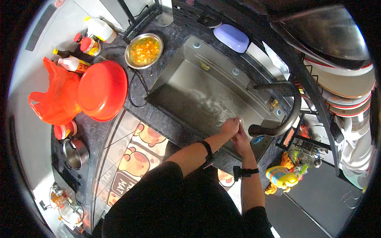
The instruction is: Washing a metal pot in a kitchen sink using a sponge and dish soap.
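Observation:
Both hands meet over the near right part of a dark grey sink (178, 98), close to the mouth of a black curved faucet (293, 110). My left hand (230, 128) is curled against my right hand (242, 142), and the two touch. A small clear, shiny patch shows at the fingertips; whether it is water or an object I cannot tell. The palms and most fingers are hidden. Splashing water (218, 111) spreads over the sink floor beyond the hands. A small yellow-green scrap (204, 66) lies by the sink's far wall.
A metal bowl of soup-like food (144, 51) stands left of the sink, near a red plastic basin (102, 90) and a red plastic bag (56, 95). A lilac container (231, 38) sits behind the sink. To the right are a yellow bottle (281, 176) and racked plates (342, 80).

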### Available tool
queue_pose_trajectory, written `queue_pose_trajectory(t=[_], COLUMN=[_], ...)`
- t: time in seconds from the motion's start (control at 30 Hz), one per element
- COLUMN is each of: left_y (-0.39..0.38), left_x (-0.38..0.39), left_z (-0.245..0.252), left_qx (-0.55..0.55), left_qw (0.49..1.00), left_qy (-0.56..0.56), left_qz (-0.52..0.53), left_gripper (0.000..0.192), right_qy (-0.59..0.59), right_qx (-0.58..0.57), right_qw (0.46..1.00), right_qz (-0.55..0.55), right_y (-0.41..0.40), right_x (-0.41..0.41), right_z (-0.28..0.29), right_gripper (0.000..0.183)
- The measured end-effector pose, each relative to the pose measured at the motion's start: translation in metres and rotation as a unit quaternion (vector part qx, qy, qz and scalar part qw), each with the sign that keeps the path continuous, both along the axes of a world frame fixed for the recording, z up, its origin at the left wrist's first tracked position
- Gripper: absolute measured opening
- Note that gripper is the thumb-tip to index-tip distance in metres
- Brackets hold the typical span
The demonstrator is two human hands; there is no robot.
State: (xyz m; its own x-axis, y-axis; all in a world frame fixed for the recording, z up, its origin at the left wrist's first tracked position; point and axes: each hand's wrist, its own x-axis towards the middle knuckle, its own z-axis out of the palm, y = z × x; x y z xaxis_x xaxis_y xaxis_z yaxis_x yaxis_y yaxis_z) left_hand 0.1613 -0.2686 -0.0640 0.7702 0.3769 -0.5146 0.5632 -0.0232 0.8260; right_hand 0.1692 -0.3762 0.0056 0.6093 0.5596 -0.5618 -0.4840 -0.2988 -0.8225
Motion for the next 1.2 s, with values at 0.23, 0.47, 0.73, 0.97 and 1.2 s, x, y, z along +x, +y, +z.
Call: queue_pose_trajectory(t=[0.23, 0.47, 0.73, 0.97, 1.2], left_y=[0.114, 0.263, 0.313, 0.304, 0.297], left_x=[-0.069, -0.195, -0.269, -0.281, -0.335], left_z=[0.045, 0.103, 0.084, 0.111, 0.094], left_qx=[0.116, -0.123, -0.234, -0.285, -0.278], left_qw=[0.985, 0.950, 0.860, 0.846, 0.825], left_qy=[-0.008, -0.071, -0.156, -0.101, -0.099], left_qz=[0.127, 0.277, 0.426, 0.439, 0.481], left_gripper=[0.050, 0.019, 0.030, 0.036, 0.051], right_qy=[0.100, 0.129, -0.382, -0.234, 0.007], right_qx=[0.085, 0.262, -0.252, -0.208, -0.029], right_qw=[0.978, 0.932, 0.838, 0.815, 0.969], right_qz=[-0.161, -0.212, 0.297, 0.487, 0.244], right_y=[0.010, 0.005, 0.127, 0.303, 0.418], right_x=[0.017, 0.053, -0.018, -0.002, 0.025], right_z=[-0.013, -0.047, -0.064, -0.137, -0.153], right_gripper=[0.037, 0.044, 0.043, 0.031, 0.027])
